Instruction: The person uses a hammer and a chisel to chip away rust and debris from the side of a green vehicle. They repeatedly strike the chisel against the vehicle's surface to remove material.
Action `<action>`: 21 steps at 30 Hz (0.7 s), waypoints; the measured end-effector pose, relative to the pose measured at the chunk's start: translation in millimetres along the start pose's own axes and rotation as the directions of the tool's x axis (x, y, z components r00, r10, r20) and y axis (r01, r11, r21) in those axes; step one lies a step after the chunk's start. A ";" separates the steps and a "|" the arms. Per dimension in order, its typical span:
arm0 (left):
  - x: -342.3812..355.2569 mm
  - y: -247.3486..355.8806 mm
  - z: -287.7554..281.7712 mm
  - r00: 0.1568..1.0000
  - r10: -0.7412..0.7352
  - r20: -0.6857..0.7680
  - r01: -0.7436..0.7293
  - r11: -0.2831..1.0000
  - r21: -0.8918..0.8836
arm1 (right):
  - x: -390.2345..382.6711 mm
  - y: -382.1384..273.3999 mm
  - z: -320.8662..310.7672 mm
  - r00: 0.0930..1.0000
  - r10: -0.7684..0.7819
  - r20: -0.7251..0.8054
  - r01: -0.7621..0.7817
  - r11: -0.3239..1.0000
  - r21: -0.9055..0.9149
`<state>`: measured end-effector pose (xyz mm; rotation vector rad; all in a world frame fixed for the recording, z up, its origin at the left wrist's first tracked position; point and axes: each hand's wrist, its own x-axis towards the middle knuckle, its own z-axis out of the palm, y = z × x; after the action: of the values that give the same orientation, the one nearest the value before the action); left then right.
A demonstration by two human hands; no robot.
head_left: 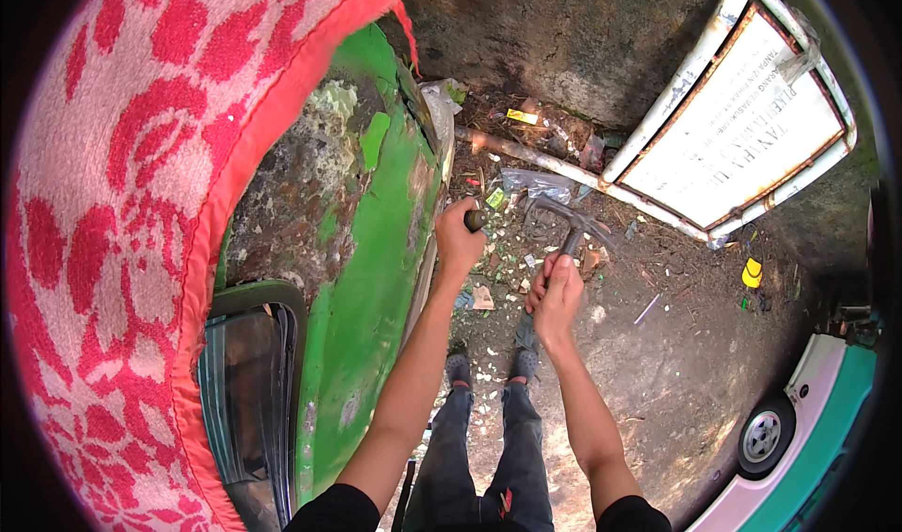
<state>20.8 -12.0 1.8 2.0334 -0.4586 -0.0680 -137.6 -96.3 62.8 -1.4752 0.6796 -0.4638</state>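
Observation:
My left hand (458,236) grips a short dark handle (475,220), likely of a tool whose far end is hidden, beside a battered green vehicle body (362,335) with peeling paint and a patch of grey, rough surface. My right hand (554,302) is wrapped round the shaft of a hammer (573,222), its metal head upward over the littered ground. A pink patterned blanket (113,212) drapes along the left, above a dark-framed window (244,382) in the green body.
A rusty white-framed sign (733,128) leans at the upper right against a stained wall (526,24). A metal pipe (526,156) crosses scattered rubbish (503,198) on the ground (658,372). A white-and-teal vehicle with a black wheel (763,433) stands at the lower right.

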 end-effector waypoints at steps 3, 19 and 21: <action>0.6 1.9 -5.1 1.000 0.009 0.019 -0.010 1.000 0.026 | 11.0 3.9 7.7 0.970 -0.152 0.188 0.232 0.806 -0.544; 2.2 1.5 -6.4 1.000 -0.009 0.022 0.008 0.999 0.035 | 0.8 -17.5 3.8 0.994 0.078 -0.079 -0.068 0.991 0.116; 0.2 0.9 -5.6 1.000 -0.007 0.012 0.006 1.000 0.010 | 10.9 -5.6 6.7 0.994 -0.047 0.094 0.077 0.932 -0.354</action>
<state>22.1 -7.8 5.4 2.0448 -0.4608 -0.0824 -124.4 -99.0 66.7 -1.8547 0.6755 -0.3340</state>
